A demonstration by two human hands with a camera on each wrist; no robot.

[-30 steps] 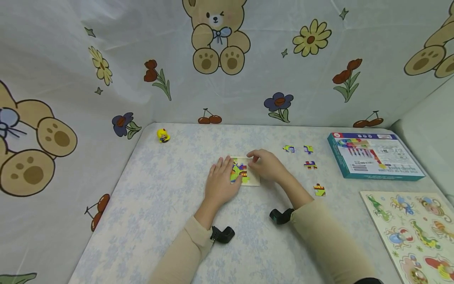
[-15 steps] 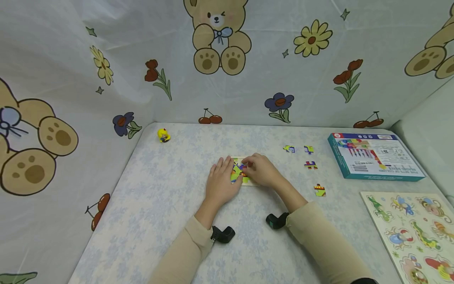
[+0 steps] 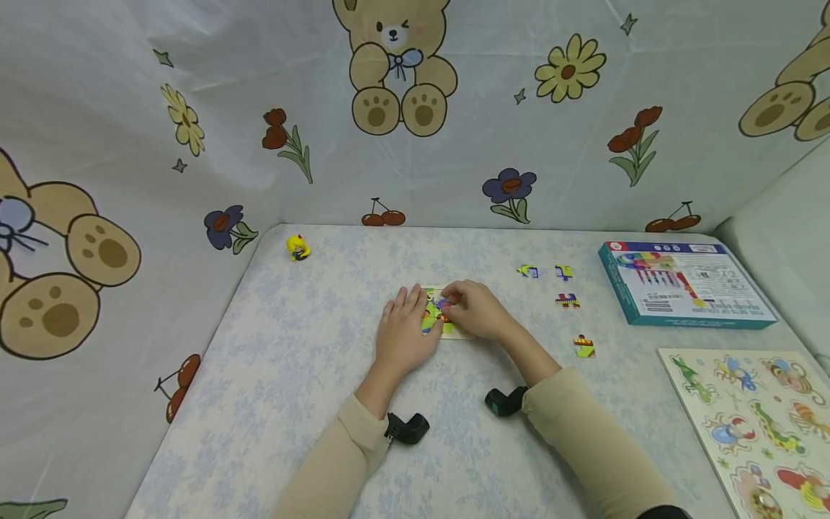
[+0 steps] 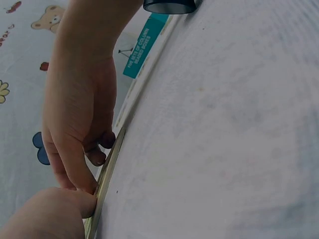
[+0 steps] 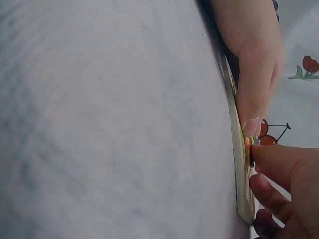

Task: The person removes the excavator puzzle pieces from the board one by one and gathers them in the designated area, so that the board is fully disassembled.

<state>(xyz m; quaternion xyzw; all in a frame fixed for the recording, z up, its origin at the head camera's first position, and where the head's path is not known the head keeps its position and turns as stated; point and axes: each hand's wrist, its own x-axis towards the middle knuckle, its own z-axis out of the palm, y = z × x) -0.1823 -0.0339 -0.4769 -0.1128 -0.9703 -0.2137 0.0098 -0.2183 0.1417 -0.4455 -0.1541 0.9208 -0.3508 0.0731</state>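
A small puzzle board [image 3: 457,334] lies flat on the table, with colourful jigsaw pieces filling its left part. My left hand [image 3: 403,337] rests on its left side, fingers straight and thumb along the lower edge. Over the right part, my right hand [image 3: 481,311] has its thumb and fingertips bent together. In the right wrist view, these pinch a small puzzle piece [image 5: 249,152] against the board; the hand covers most of it. Several loose puzzle pieces lie to the right, among them a yellow-green one [image 3: 584,347] and a purple-striped one [image 3: 568,300].
A yellow-haired toy figure [image 3: 298,248] stands at the back left. A teal-edged box [image 3: 694,285] lies at the back right, and a wooden insect puzzle board [image 3: 746,425] in front of it. A printed bear curtain [image 3: 454,173] borders the table's back.
My right hand has moved left and slightly down from the board's right edge to over the pieces, then stayed there. My left hand has kept its place.
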